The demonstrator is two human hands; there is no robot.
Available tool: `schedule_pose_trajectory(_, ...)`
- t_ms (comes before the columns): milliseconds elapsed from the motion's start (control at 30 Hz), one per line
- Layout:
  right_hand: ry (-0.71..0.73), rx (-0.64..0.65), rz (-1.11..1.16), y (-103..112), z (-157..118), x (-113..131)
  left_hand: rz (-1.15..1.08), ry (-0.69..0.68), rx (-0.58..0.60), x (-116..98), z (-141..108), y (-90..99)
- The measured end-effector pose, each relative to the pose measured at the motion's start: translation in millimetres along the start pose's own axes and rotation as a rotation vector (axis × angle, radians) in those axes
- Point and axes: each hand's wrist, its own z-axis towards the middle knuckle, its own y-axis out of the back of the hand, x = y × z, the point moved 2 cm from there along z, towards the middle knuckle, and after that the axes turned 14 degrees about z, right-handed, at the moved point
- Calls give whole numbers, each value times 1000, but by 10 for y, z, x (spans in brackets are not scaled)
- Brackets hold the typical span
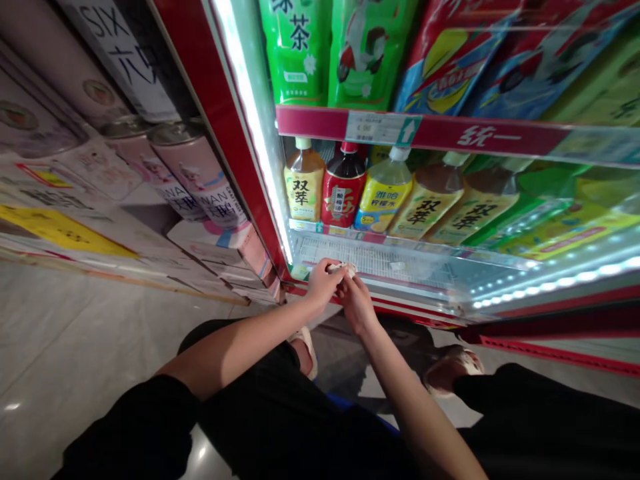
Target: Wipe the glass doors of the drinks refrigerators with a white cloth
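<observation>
My left hand (323, 285) and my right hand (359, 305) meet low in front of the lit drinks cooler. Both sets of fingers close on a small crumpled white wad (346, 268); whether it is tissue or cloth I cannot make out. Fingers cover much of it. Just beyond the hands is the cooler's white wire bottom rack (380, 259). Above that, a row of drinks includes a yellow-labelled bottle (303, 183), a red-labelled bottle (344, 187) and a lemon drink bottle (384, 192).
A magenta shelf strip (440, 135) runs under green tea packs (299, 57). Left of the red cooler frame (213, 100) stand pink cans (200, 170) on stacked boxes (220, 247). The cooler's red-edged door (560, 327) reaches out at right. My feet straddle the floor below.
</observation>
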Motion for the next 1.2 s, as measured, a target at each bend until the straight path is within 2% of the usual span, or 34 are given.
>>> schedule_pose_trajectory(67, 36, -54, 36, 4, 39, -47, 21, -11, 43, -44, 41, 48)
schedule_pose_trajectory(133, 64, -108, 64, 48, 73, -73, 48, -23, 115, -117, 122, 191)
schedule_pose_trajectory(233, 99, -186, 93, 125, 116, -101, 87, -76, 247, -288, 258, 604)
schedule_pose_trajectory(267, 109, -211, 101, 142, 128, -113, 126, -142, 336, -359, 291, 773)
schedule_pose_trajectory(300, 116, -234, 109, 151, 139, -132, 141, -217, 330, -428, 322, 966)
schedule_pose_trajectory(400, 98, -282, 128, 116, 170, -243, 219, -336, 184, -557, 391, 1515)
schedule_pose_trajectory(500, 14, -304, 142, -16, 214, -452, 395, -395, 124, -551, 433, 1818)
schedule_pose_trajectory(567, -47, -317, 155, -139, 254, -612, 515, -441, 117, -502, 457, 1877)
schedule_pose_trajectory(700, -110, -353, 199, -338, 333, -818, 705, -502, 99, -406, 519, 1855)
schedule_pose_trajectory(800, -90, -443, 237, -332, 354, -806, 765, -487, 128, -369, 566, 1833)
schedule_pose_trajectory(967, 35, -583, 283, -230, 324, -719, 821, -471, 163, -337, 612, 1815)
schedule_pose_trajectory(1067, 43, -547, 311, -327, 316, -809, 830, -493, 170, -326, 618, 1804)
schedule_pose_trajectory(1200, -56, -443, 344, -579, 332, -1058, 820, -486, 184, -316, 611, 1788)
